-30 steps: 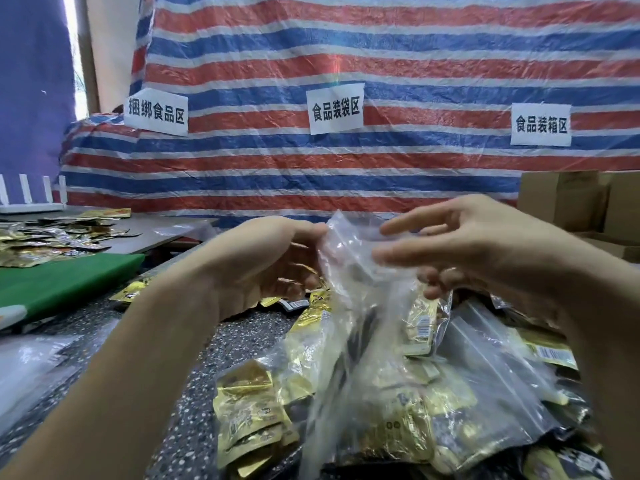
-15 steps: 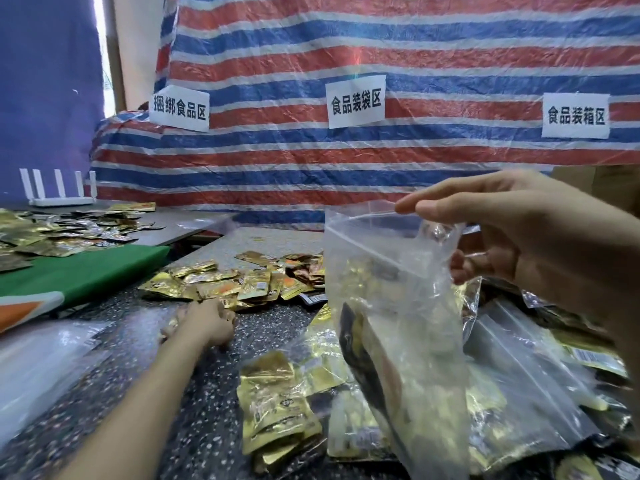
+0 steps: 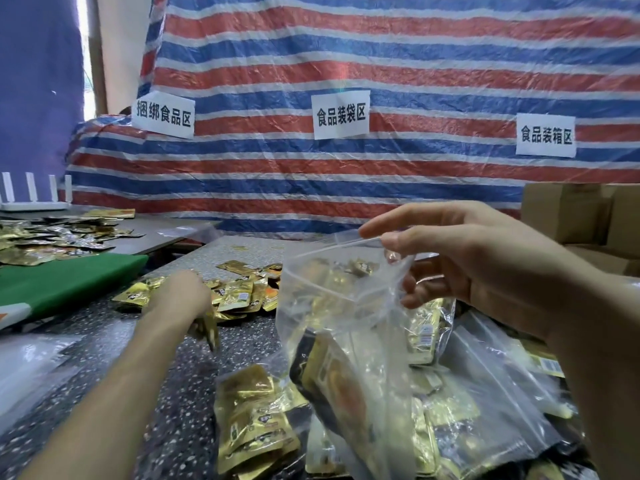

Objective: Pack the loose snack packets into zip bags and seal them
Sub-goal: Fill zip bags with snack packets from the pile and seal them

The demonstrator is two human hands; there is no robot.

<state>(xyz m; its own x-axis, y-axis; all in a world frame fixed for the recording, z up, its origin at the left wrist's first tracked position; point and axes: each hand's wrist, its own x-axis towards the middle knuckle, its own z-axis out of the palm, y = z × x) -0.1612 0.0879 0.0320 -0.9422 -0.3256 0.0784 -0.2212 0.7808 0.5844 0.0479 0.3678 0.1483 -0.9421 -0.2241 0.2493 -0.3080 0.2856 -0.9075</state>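
Note:
My right hand [image 3: 467, 268] pinches the top rim of a clear zip bag [image 3: 346, 306] and holds it up with its mouth open. Dark and gold snack packets [image 3: 329, 379] lie in the bag's lower part. My left hand [image 3: 180, 296] is stretched out over the pile of loose gold snack packets [image 3: 242, 292] on the speckled table [image 3: 166, 393]. It grips one gold packet [image 3: 207, 330], which hangs blurred below the fingers.
Filled zip bags [image 3: 491, 393] lie heaped under and right of the held bag, one more [image 3: 256, 424] at the front. A green board [image 3: 69, 282] and another packet pile [image 3: 45, 237] are at the left, cardboard boxes [image 3: 575, 216] at the right, flat plastic bags [image 3: 27, 365] near left.
My left hand let go of the bag's mouth, reached to the loose pile and now has a packet in it. My right hand kept holding the bag up.

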